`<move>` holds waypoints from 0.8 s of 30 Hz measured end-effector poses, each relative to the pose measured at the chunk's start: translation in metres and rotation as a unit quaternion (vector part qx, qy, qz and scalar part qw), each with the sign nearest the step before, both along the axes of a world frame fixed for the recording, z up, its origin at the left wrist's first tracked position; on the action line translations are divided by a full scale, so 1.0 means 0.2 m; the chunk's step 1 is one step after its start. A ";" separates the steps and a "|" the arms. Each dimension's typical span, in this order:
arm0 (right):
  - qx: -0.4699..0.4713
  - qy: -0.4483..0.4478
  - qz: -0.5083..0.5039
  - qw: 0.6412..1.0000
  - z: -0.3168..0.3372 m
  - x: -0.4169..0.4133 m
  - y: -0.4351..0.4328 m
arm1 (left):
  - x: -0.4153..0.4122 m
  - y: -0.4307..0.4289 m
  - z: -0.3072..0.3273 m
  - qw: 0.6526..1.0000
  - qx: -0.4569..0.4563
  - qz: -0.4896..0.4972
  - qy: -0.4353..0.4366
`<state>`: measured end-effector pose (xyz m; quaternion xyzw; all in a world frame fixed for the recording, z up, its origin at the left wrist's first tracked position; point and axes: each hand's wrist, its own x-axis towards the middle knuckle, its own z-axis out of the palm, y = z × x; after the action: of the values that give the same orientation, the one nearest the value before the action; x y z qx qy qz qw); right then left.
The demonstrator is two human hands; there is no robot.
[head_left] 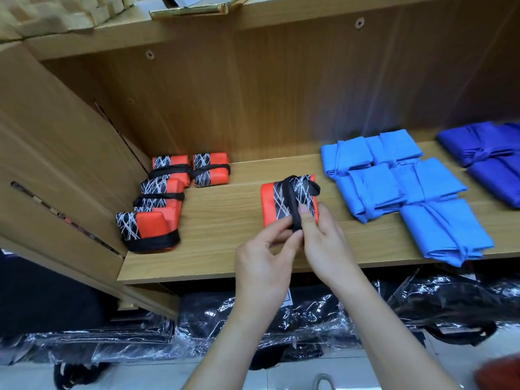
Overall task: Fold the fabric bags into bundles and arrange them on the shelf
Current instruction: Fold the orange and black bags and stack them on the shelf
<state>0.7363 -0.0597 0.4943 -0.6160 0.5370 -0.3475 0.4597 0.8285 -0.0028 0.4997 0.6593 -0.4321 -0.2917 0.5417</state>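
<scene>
Mid-tie on a bundle (274, 202), lying flat on the shelf (219, 215) just beyond the grip, near edge under the fingertips. Both hands closed narrow on the black strap (291, 204): right hand (323, 243) pinching it between thumb and forefinger at that near edge, left hand (263, 263) curled just to its left, seemingly pinching the loose end. Best to keep the strap taut and centred beside the patterned band, press the folds flat while tucking the end, and not lift the near edge. Strap and band running away from the grip toward the back panel; plain orange end pointing left. Near square as seen, so long axis hard to call, probably left to right. Finished bundles (166, 190) well left of the grip, blue bundles (394, 187) to its right.
</scene>
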 end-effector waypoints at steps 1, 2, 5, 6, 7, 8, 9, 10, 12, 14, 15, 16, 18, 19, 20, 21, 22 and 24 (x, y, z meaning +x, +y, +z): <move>0.007 0.002 0.012 1.000 -0.01 -0.01 0.00 | 0.01 0.00 -0.01 0.999 0.002 0.003 -0.041; 0.006 0.005 0.015 1.000 -0.01 -0.02 -0.01 | 0.01 0.01 -0.02 0.997 0.007 0.011 -0.078; -0.020 -0.002 0.012 1.000 -0.01 -0.08 -0.03 | 0.07 0.02 -0.03 0.988 0.003 0.040 -0.150; -0.034 0.016 0.030 0.999 0.01 -0.12 -0.04 | 0.09 0.02 -0.01 0.987 -0.013 0.039 -0.157; -0.050 0.042 0.053 0.996 0.02 -0.15 -0.05 | 0.13 0.02 0.00 0.986 -0.033 0.030 -0.160; -0.061 0.066 0.082 0.993 0.04 -0.18 -0.07 | 0.16 0.02 0.02 0.986 -0.044 0.011 -0.161; -0.068 0.078 0.114 0.988 0.05 -0.20 -0.08 | 0.20 0.01 0.04 0.987 -0.039 -0.020 -0.152; -0.069 0.074 0.143 0.985 0.07 -0.21 -0.09 | 0.22 -0.01 0.06 0.990 -0.021 -0.064 -0.126; -0.050 0.011 0.161 0.986 0.09 -0.21 -0.08 | 0.25 -0.05 0.08 0.989 -0.007 -0.142 -0.052; 0.014 -0.143 0.132 0.981 0.10 -0.19 -0.08 | 0.23 -0.07 0.10 0.989 -0.025 -0.145 0.026; 0.059 -0.216 0.121 0.967 0.09 -0.19 -0.08 | 0.22 -0.07 0.11 0.990 -0.037 -0.119 0.070; 0.092 -0.256 0.122 0.955 0.08 -0.19 -0.07 | 0.20 -0.07 0.11 0.989 -0.046 -0.088 0.113; 0.106 -0.242 0.135 0.955 0.07 -0.17 -0.05 | 0.16 -0.05 0.08 0.983 -0.045 -0.038 0.174; 0.102 -0.236 0.129 0.958 0.05 -0.15 -0.04 | 0.15 -0.04 0.06 0.982 -0.035 -0.028 0.182; 0.101 -0.240 0.109 0.959 0.04 -0.12 -0.04 | 0.13 -0.02 0.04 0.982 -0.018 -0.028 0.185; 0.101 -0.243 0.085 0.961 0.02 -0.11 -0.03 | 0.13 -0.01 0.03 0.982 0.002 -0.031 0.186; 0.100 -0.239 0.070 0.963 0.01 -0.09 -0.03 | 0.13 0.00 0.02 0.981 0.022 -0.038 0.188; 0.106 -0.213 0.067 0.969 -0.02 -0.08 -0.05 | 0.16 0.03 0.00 0.979 0.057 -0.056 0.185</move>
<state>0.7197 -0.0693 0.4910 -0.5103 0.4180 -0.3796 0.6487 0.8608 0.0023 0.4996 0.5981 -0.3433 -0.4630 0.5568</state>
